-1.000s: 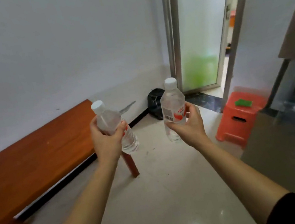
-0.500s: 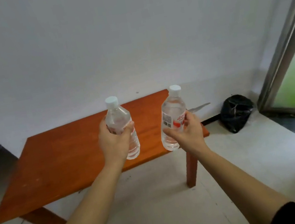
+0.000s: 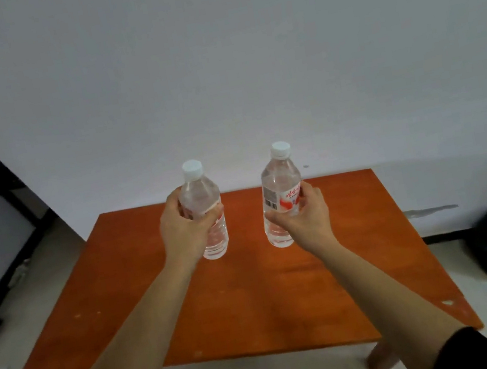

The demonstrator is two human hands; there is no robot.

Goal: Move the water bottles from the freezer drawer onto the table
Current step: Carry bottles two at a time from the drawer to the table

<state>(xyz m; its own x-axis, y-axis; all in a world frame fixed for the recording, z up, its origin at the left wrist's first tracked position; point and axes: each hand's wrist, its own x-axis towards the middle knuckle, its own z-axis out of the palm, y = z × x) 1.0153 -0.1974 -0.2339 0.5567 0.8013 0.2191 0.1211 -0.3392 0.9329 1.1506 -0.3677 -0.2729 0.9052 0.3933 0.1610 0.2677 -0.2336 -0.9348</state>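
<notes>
Left hand point(image 3: 184, 233) fingers point(image 3: 173, 198) grasping left bottle point(image 3: 201, 191), right hand point(image 3: 303, 219) grasping right bottle point(image 3: 280, 178) — both now farther over table point(image 3: 255, 296)

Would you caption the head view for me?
Left hand holds the left bottle, right hand the right bottle, over the table.

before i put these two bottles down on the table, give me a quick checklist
1. Left hand grips the left bottle round its middle: ok.
2. Right hand grips the right bottle at the label: ok.
3. Both bottles upright, white caps on: ok.
4. Bottles apart, not knocking together: ok.
5. Table shows bare wood below both bottles: ok.
6. Bottle bases already touching the table: cannot tell.
</notes>
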